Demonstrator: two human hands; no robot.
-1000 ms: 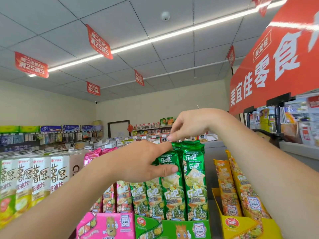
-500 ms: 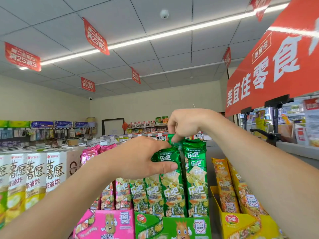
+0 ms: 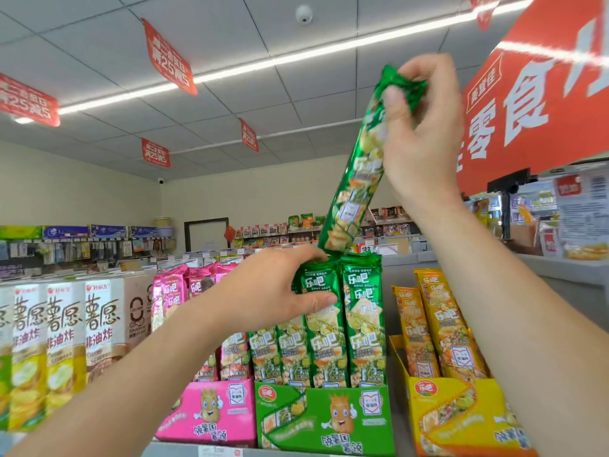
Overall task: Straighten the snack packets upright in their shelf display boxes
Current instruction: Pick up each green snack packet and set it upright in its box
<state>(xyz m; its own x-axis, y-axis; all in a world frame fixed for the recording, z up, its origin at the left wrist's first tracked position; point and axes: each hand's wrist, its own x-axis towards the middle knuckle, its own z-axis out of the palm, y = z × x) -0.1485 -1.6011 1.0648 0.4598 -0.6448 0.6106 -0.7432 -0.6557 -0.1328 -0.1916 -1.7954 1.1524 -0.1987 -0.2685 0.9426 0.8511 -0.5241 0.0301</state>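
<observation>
My right hand (image 3: 425,127) pinches the top of a long green snack packet (image 3: 357,179) and holds it high above the green display box (image 3: 324,420), tilted, its lower end just over the row. My left hand (image 3: 273,291) rests against the upright green packets (image 3: 349,324) standing in that box, thumb across the front of one, fingers behind the tops. A pink display box (image 3: 211,413) with pink packets (image 3: 179,291) stands to the left, and a yellow display box (image 3: 461,417) with leaning yellow packets (image 3: 435,324) to the right.
Tall white and yellow snack cartons (image 3: 62,341) fill the shelf at the far left. A large red banner (image 3: 543,94) hangs at the upper right. More store shelving (image 3: 82,245) lines the back wall. The shelf's front edge (image 3: 204,451) runs below the boxes.
My right hand has pulled one green packet up and out of the green box, from pinching its top in the row to holding it high. My left hand stays on the row.
</observation>
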